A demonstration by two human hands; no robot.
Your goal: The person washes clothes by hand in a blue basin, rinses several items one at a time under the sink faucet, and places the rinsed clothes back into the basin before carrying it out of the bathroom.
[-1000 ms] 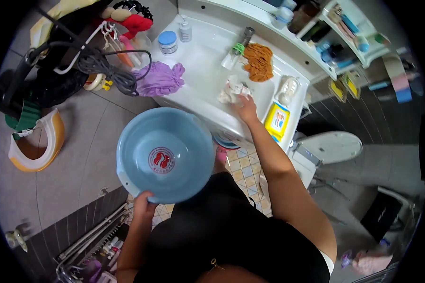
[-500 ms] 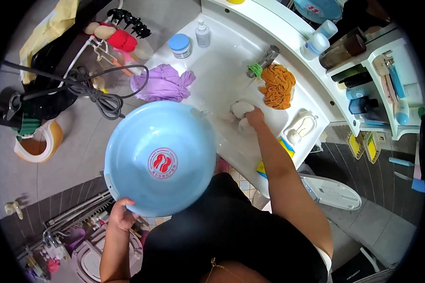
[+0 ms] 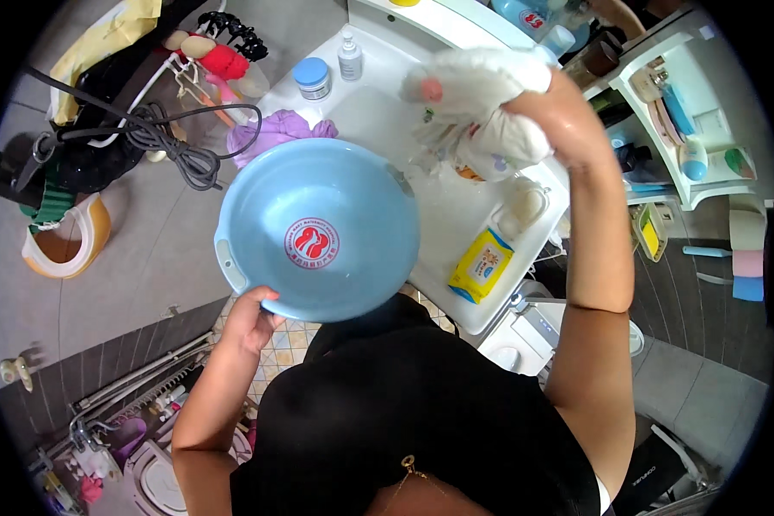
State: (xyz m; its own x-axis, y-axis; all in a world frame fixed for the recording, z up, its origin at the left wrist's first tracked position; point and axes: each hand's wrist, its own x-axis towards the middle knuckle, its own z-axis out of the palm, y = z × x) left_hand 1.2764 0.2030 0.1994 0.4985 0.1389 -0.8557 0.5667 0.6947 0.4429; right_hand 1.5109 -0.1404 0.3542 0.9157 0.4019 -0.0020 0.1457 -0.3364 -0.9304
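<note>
Since the earlier frame the right hand [image 3: 537,112] has risen from the sink [image 3: 378,112], fingers clenched around a wet white cloth [image 3: 482,95]. Left hand [image 3: 249,322] fingers grip the blue basin [image 3: 318,228] rim at the sink's front edge; the cloth should be brought directly over the basin to catch drips.

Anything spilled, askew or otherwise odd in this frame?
Nothing spilled or damaged. The left hand holds the empty blue basin tilted by its rim; the right hand lifts a bunched white cloth above the sink counter.

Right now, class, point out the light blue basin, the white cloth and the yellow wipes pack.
Light blue basin [image 3: 318,232], head view, inner floor.
White cloth [image 3: 482,95], head view, bunched middle.
Yellow wipes pack [image 3: 482,265], head view, top face.
</note>
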